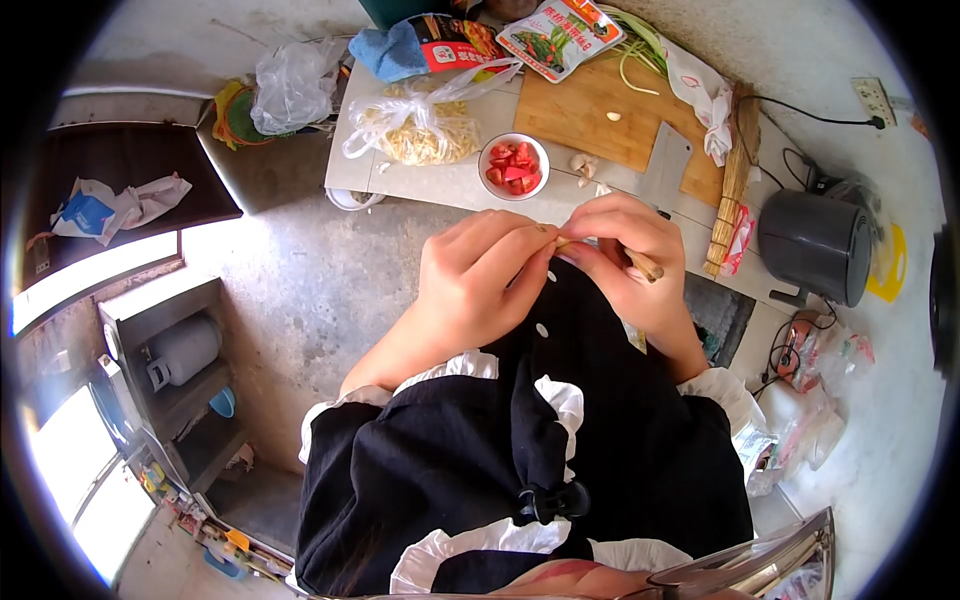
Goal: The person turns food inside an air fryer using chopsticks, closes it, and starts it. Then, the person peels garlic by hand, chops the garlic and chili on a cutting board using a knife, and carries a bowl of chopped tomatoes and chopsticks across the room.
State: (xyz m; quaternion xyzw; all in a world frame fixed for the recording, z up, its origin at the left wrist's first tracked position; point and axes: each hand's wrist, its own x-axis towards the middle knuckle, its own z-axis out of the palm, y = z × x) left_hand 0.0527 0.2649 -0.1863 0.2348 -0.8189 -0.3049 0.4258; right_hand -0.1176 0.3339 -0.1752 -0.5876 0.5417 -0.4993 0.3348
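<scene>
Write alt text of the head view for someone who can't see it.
A left hand and a right hand together pinch a small pale piece; a brown stub pokes from the right hand's grip. Beyond, a table holds a bowl of cut tomatoes, garlic, a cleaver and a cutting board.

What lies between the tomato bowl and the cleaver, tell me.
Garlic and part of the cutting board lie there, on the counter, between the tomato bowl and the cleaver; the head view shows it.
</scene>
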